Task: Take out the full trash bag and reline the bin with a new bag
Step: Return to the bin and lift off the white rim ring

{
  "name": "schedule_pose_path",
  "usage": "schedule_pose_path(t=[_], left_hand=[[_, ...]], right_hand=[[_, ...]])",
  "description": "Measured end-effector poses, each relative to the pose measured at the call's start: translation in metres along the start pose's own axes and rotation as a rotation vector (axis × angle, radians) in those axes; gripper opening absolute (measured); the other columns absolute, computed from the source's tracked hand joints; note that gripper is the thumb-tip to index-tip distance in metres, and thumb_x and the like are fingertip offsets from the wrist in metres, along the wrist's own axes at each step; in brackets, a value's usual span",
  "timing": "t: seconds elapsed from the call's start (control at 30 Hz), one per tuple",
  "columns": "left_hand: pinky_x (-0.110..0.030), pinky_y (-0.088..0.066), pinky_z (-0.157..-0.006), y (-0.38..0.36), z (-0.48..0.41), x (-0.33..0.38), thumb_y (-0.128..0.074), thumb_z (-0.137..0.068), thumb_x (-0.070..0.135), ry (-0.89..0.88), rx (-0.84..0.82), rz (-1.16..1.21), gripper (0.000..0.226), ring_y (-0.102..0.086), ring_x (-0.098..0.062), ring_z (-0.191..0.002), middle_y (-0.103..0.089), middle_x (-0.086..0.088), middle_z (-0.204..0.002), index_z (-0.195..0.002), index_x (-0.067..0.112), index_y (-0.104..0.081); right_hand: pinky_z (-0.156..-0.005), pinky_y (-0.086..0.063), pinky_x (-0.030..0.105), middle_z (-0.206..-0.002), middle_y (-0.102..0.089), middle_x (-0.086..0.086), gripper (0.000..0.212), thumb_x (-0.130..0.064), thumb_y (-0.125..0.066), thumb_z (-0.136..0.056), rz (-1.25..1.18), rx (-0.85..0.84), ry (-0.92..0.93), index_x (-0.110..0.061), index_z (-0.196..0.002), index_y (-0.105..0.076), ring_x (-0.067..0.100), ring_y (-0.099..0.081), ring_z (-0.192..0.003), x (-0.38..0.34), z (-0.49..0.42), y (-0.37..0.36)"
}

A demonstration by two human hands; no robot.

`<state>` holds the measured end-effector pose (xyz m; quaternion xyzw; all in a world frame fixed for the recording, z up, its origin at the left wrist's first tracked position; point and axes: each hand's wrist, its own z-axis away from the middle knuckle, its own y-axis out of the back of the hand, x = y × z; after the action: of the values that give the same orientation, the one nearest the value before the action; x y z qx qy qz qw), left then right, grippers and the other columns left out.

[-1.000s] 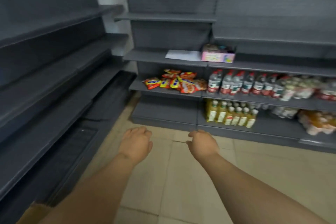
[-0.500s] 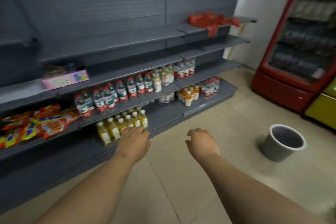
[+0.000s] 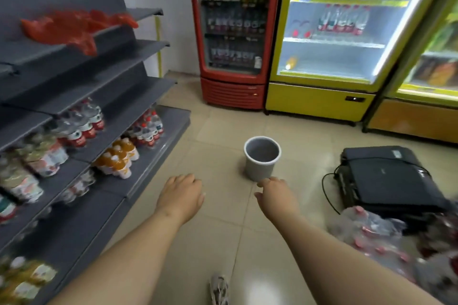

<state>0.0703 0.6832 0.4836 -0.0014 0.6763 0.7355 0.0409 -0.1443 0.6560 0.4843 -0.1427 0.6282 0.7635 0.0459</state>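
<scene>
We judged the first half of the job done. The bin (image 3: 257, 171) stood upright on the floor (image 3: 223, 129), a little ahead of us. What we could see of its inside looked bare, with no bag folded over the rim and no rubbish showing. The relining was yet to be done.

Our left hand (image 3: 182, 195) and right hand (image 3: 277, 195) reached out in front of us, backs up, fingers loosely curled, holding nothing. The right one was nearer the bin but apart from it.

A crumpled red plastic bag (image 3: 74, 30) lay on the upper shelf (image 3: 145, 11) to our left, well apart from the bin. We took it for the likely new liner, though we could not be sure.

Low on our right lay a clear plastic bundle (image 3: 371, 233) with red caps inside. It was too blurred for us to say whether it was the removed trash bag or a pack of bottles. Just behind it a black case (image 3: 386, 178) lay flat on the floor.
</scene>
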Motion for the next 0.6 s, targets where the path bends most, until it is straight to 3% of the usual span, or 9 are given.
schedule_pose_path(t=[0.3,0.6], left_hand=[[-0.034,-0.035,-0.097,0.007,-0.248,-0.006,-0.042,-0.089,0.039,-0.178,0.018,-0.037,0.034,-0.049,-0.026,-0.118,-0.056,-0.005,-0.122,-0.114,0.020,-0.055],[-0.035,-0.037,-0.095,-0.014,-0.397,0.022,-0.047,-0.087,0.037,-0.226,-0.005,0.030,0.032,-0.053,-0.028,-0.112,-0.060,-0.006,-0.115,-0.110,0.018,-0.060]], right_hand=[[-0.091,-0.044,0.034,-0.120,-0.059,0.006,0.031,-0.024,-0.050,-0.092,-0.058,0.075,-0.238,-0.019,-0.121,-0.056,0.026,-0.051,-0.114,0.047,-0.195,0.036],[-0.089,-0.043,0.034,-0.123,-0.057,0.006,0.031,-0.027,-0.047,-0.093,-0.073,0.035,-0.329,-0.018,-0.121,-0.056,0.026,-0.049,-0.117,0.100,-0.327,0.051]])
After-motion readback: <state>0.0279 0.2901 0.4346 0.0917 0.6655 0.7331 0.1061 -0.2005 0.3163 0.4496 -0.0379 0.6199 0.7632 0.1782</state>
